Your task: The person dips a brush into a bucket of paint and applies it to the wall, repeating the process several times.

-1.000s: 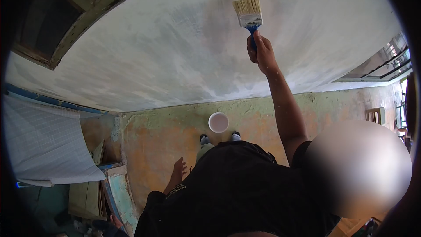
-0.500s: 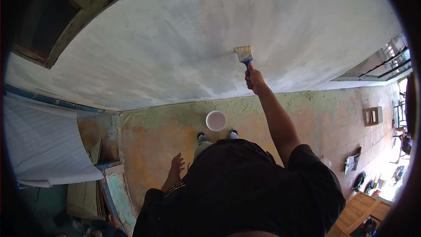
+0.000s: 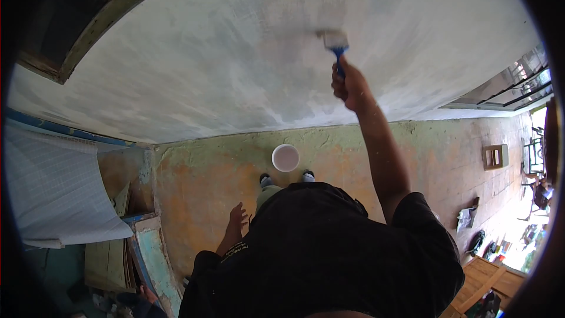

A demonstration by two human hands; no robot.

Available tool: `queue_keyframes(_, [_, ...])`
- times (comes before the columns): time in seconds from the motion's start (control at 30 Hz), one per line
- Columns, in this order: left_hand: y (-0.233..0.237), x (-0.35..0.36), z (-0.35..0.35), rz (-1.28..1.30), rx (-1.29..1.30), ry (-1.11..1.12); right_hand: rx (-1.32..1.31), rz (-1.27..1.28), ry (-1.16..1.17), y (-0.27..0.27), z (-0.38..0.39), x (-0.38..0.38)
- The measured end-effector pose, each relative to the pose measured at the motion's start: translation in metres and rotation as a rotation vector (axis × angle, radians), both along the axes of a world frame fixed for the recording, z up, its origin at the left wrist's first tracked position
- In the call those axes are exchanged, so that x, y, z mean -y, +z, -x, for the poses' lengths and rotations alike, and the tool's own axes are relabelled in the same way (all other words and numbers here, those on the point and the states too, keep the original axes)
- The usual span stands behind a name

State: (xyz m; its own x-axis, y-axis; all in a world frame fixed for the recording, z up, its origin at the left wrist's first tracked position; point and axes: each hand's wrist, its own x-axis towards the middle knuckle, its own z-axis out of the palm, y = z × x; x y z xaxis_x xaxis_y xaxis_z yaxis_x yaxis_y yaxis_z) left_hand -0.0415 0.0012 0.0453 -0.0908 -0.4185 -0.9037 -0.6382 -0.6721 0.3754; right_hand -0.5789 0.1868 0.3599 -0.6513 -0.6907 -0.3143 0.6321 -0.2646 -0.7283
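My right hand [image 3: 351, 84] is wrapped round the blue handle of a wide paintbrush [image 3: 335, 41], whose pale bristles meet the whitish wall [image 3: 235, 70]. The wall's coat is uneven, with darker, damp-looking patches near the brush. Low at my left side hangs my left hand [image 3: 238, 217], fingers apart and holding nothing. A white bucket [image 3: 285, 158] with pale liquid inside stands on the floor just ahead of my feet.
A white sheet [image 3: 62, 185] hangs at the left by boards [image 3: 109, 265]. Part of another person's hand [image 3: 147, 293] shows at lower left. A stool [image 3: 495, 157] stands at the right, above wooden furniture [image 3: 482, 285]. Windows flank the wall.
My right hand has moved the brush higher up the wall, and the bristles now look bent and blurred. My left hand stays low at my side.
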Motion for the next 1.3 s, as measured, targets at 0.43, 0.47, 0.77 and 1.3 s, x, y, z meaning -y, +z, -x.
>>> queue_keyframes(0.43, [0.021, -0.006, 0.004, -0.007, 0.051, 0.011, -0.245, -0.054, -0.167, -0.029, 0.014, 0.008])
queue_keyframes(0.47, [0.013, -0.005, -0.002, 0.003, 0.028, 0.014, -0.229, -0.136, -0.180, -0.059, 0.017, 0.007])
queue_keyframes(0.77, [0.016, 0.000, -0.016, -0.001, 0.069, 0.056, 0.317, -0.435, -0.065, -0.183, 0.006, -0.018])
queue_keyframes(1.3, [0.056, 0.003, 0.011, 0.054, 0.145, -0.020, -0.464, 0.069, -0.184, 0.075, 0.014, -0.010])
